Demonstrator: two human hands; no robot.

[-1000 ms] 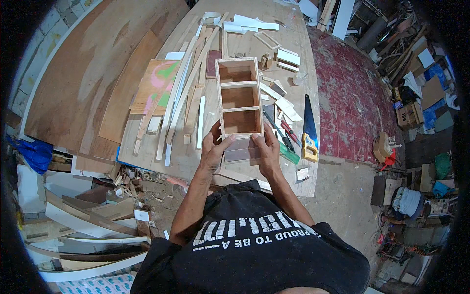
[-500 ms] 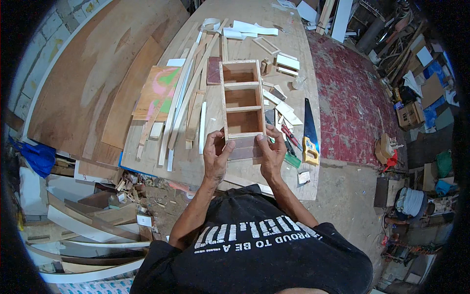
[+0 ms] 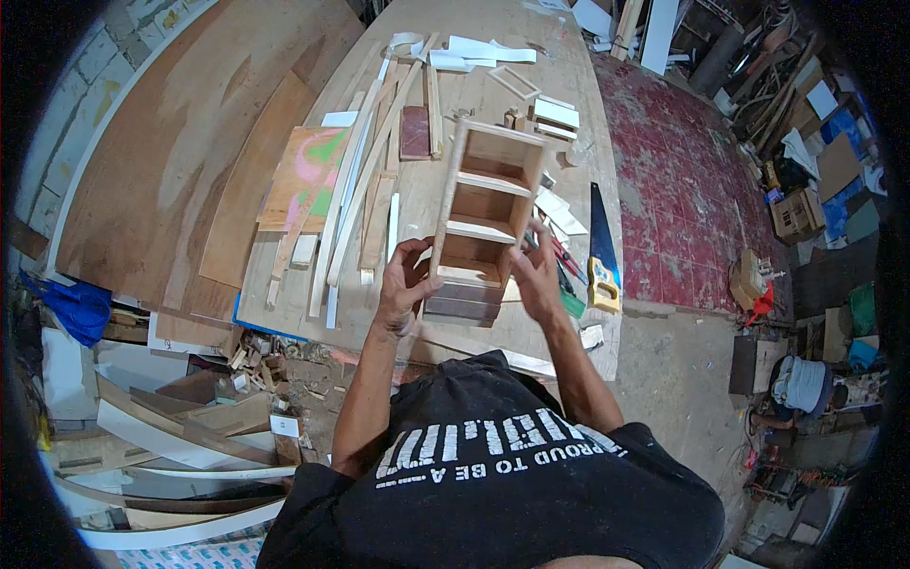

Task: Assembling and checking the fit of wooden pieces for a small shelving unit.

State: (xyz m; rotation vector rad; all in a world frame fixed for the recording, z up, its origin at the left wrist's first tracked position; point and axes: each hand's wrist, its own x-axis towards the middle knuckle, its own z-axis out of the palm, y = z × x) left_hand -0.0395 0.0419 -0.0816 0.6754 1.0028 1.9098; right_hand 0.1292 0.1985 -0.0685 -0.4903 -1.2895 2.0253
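A narrow wooden box with three open compartments (image 3: 482, 201) leans, tilted, in front of me on the workbench. A dark reddish-brown strip (image 3: 462, 303) shows at its near end; whether it belongs to the box I cannot tell. Curled at the lower left side, my left hand (image 3: 403, 284) grips the box, its thumb on the front edge. My right hand (image 3: 540, 280) holds the opposite side, thumb at the edge and fingers along the outside, partly hidden. To its right lie a handsaw (image 3: 604, 280) with a yellow handle and red-handled pliers (image 3: 566, 258).
Long wood strips (image 3: 374, 190) and a paint-marked board (image 3: 313, 175) lie on the left of the workbench (image 3: 569, 85). Farther back are a small wooden frame (image 3: 515, 82), white offcuts (image 3: 479, 55) and a reddish-brown panel (image 3: 415, 133). Large plywood sheets (image 3: 161, 142) stand at the left.
The box has tilted so its compartments now show at a slant, its far end shifted right. My right hand has risen along its side; the left has moved slightly left.
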